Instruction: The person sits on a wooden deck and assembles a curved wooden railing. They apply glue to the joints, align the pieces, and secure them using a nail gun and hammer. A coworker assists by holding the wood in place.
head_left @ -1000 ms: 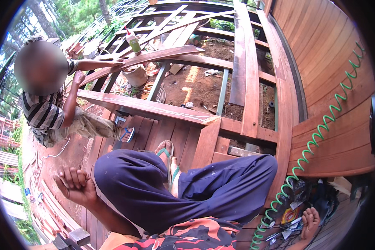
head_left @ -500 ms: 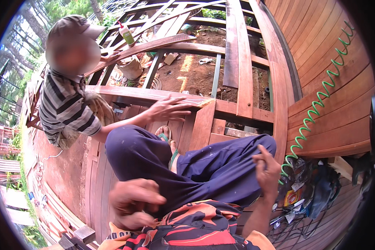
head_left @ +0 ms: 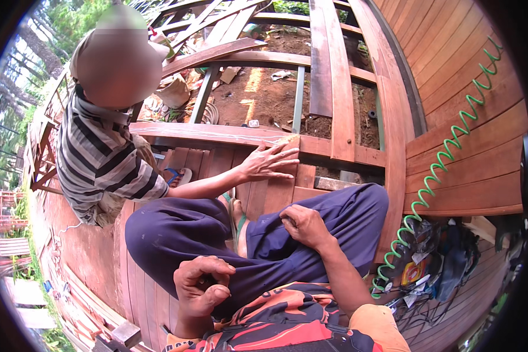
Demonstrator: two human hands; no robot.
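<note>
My left hand (head_left: pixel 202 284) is raised in front of my shirt, fingers curled and the thumb apart from them; I see nothing between them. My right hand (head_left: pixel 304 225) rests on the thigh of my dark blue trousers (head_left: pixel 346 217), its fingers folded in and nothing visible in them. Across from my knees, a co-worker's hand (head_left: pixel 270 163) reaches with spread fingers over the short wooden board (head_left: pixel 280 190), close to the end of a long plank (head_left: pixel 217 132). Pale glue-like lines run along that plank, with a yellowish patch at its end.
A co-worker in a striped shirt (head_left: pixel 108 152) crouches at the left. Beyond the long plank, an open deck frame shows bare soil (head_left: pixel 240 105). A green coiled hose (head_left: pixel 431 176) hangs at the right by a wooden wall (head_left: pixel 463 141). Cables and bags (head_left: pixel 440 264) lie below it.
My right hand has come down from a pointing pose and turned inward onto my thigh. My left hand has tilted upward. The co-worker leans closer, the hand moving right toward the plank's end.
</note>
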